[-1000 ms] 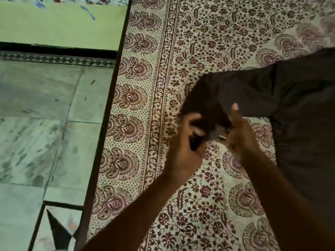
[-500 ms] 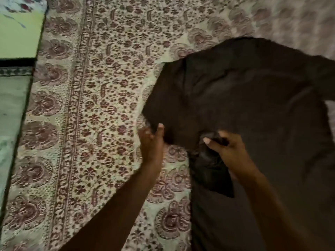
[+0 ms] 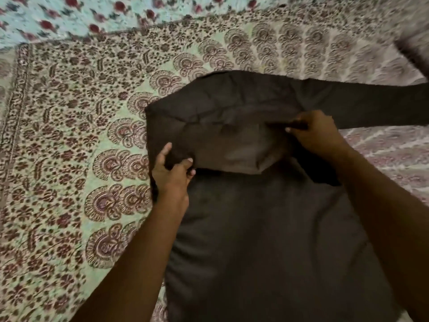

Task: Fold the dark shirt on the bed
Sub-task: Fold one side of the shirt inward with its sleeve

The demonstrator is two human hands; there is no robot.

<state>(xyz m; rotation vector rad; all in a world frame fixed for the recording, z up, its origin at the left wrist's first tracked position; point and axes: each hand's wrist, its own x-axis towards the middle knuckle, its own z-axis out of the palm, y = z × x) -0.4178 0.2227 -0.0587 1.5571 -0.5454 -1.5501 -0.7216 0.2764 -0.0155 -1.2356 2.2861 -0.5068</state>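
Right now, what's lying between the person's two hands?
In the head view, only the dark shirt: a folded-over band of it stretches from the left hand to the right hand, both gripping it.

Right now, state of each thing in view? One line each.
dark shirt: spread on the bed, upper part folded over, one sleeve stretched out to the right
left hand: grips the fold's left edge
right hand: pinches the fold's right end
patterned bedsheet: lies flat under the shirt

the bed point(image 3: 69, 140) has a printed floral sheet; the dark shirt point(image 3: 267, 240) lies on it, from centre toward 5 o'clock.
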